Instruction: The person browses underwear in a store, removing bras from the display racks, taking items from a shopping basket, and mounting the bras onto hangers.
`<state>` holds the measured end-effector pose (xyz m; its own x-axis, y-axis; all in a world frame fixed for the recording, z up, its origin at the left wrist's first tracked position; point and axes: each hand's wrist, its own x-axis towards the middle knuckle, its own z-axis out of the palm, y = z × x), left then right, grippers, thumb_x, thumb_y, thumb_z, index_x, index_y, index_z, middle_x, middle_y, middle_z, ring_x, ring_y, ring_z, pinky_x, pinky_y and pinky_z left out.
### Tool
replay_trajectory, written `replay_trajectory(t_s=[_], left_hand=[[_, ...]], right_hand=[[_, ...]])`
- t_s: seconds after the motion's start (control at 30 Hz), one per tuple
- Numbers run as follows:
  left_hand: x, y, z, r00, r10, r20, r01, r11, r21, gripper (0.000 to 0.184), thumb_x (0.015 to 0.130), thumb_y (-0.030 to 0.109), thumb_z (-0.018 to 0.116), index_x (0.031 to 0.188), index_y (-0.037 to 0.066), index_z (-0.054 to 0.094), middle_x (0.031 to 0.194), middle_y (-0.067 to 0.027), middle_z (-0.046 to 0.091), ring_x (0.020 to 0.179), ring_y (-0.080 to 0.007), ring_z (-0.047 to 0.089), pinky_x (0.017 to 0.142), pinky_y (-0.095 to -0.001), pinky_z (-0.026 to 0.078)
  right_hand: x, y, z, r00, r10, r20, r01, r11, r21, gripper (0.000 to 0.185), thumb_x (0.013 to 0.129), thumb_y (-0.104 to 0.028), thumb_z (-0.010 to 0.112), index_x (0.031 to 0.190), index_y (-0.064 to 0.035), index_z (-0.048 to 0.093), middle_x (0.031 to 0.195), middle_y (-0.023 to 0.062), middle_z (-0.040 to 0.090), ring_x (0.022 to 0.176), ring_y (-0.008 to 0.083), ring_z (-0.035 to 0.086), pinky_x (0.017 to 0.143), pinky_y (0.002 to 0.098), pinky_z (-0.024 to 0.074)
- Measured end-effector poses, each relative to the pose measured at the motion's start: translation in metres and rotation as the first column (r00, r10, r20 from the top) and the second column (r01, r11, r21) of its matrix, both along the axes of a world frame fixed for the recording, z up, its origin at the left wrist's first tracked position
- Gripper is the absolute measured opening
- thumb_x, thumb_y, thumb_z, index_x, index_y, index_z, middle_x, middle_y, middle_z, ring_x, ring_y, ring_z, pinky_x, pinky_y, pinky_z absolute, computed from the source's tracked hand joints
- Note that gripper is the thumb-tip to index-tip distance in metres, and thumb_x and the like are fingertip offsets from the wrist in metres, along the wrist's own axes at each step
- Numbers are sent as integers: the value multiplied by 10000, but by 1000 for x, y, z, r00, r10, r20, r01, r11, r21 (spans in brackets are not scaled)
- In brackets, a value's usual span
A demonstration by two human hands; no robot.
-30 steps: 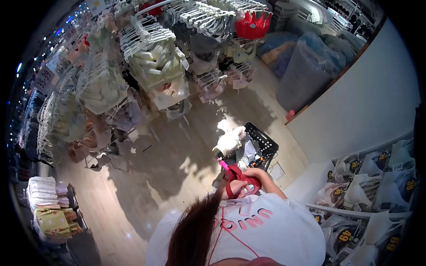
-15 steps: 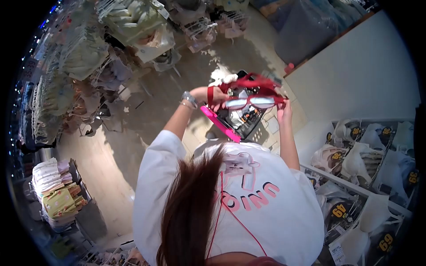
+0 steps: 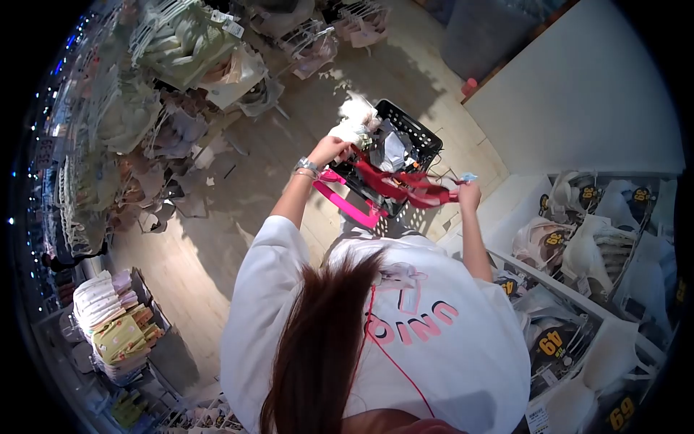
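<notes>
A red bra [image 3: 401, 186] is stretched between my two hands, sagging in the middle over the near side of a black shopping basket [image 3: 426, 130]. My left hand [image 3: 330, 150] is closed on its left end, beside a white fluffy thing [image 3: 356, 116] at the basket's left side. My right hand [image 3: 469, 195] pinches the other end, to the right of the basket; a small pale-blue piece [image 3: 468, 177] shows above the fingers. A bright pink handle [image 3: 347, 206] lies along the basket's near left side. Inside the basket is a grey-white packet [image 3: 394, 150]; other contents are partly hidden.
Racks of hanging underwear [image 3: 177, 50] line the left. Bins of bras [image 3: 589, 253] with price signs stand at the right, below a white panel [image 3: 578, 94]. Folded clothes [image 3: 116, 325] are stacked at the lower left. A small red object [image 3: 469, 87] is by the panel's corner.
The bra has swung from over the basket towards me and spread out lengthwise. My right hand has moved slightly right and down, my left slightly left. More of the basket's far rim now shows.
</notes>
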<state>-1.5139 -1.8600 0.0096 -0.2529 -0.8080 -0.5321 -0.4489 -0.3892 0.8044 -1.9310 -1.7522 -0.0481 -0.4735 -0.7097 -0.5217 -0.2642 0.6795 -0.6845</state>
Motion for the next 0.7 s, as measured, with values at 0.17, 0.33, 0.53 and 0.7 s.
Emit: replay_trajectory(t_s=[0.17,0.33,0.53,0.7], left_hand=[[30,54,-21,804,-289,520,308,950,52,350,885,312,540,715,35,672,590,-66,638,545,-196,629,571,-338,485],[34,97,-27,642,-207,738,284,959,22,348,875,352,545,763,60,698,639,-92,654,619,-238,646,612,-370,488],[31,177,-13,767,11,641,-46,998,37,338,870,337,532,827,34,676,833,-195,660,794,-361,637,704,-454,494],[21,246,-24,791,210,575,-301,951,67,364,876,336,520,779,20,673,784,-205,652,769,-376,630,709,-461,484]], right_hand=[[104,30,-24,922,46,-385,-168,942,-290,140,850,-62,458,844,18,574,697,190,631,661,346,639,628,458,488],[223,70,31,811,540,224,-511,841,-177,288,859,-51,423,1138,-58,497,744,159,660,695,319,653,664,418,487],[224,85,37,467,882,63,-846,466,-260,316,815,-107,505,1128,-75,543,776,206,637,763,341,645,715,426,477],[204,95,27,220,975,36,-962,223,-155,328,786,-155,573,1099,-57,573,860,196,658,832,336,644,745,413,489]])
